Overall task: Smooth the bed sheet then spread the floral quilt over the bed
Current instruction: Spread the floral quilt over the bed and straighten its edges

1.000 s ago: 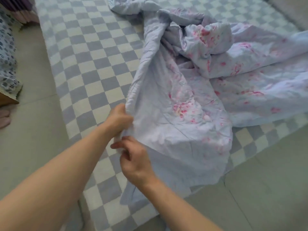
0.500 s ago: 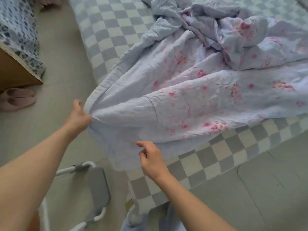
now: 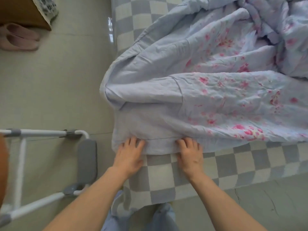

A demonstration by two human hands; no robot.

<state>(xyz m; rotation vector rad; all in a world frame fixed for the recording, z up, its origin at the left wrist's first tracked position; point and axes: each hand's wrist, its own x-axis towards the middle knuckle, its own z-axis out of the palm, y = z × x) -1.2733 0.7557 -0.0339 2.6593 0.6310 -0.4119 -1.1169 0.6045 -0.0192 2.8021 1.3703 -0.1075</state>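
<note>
The pale blue floral quilt (image 3: 200,90) with pink flowers lies crumpled over the grey-and-white checked bed sheet (image 3: 160,177). Its near corner sits at the bed's corner, and its left fold hangs over the bed's side. My left hand (image 3: 129,155) lies flat on the quilt's near edge with fingers spread. My right hand (image 3: 190,154) rests on the same edge a little to the right, fingers straight and pressing down. The far part of the quilt is bunched at the upper right.
A white-and-grey folding frame (image 3: 50,164) stands on the tiled floor left of the bed corner. Pink slippers (image 3: 20,37) and a brown piece of furniture (image 3: 21,10) are at the upper left. My legs (image 3: 138,217) show below the bed corner.
Both hands pulled the quilt's corner toward me and the bed's corner, then let go of their grip and now lie flat on its edge. The view tilted downward.
</note>
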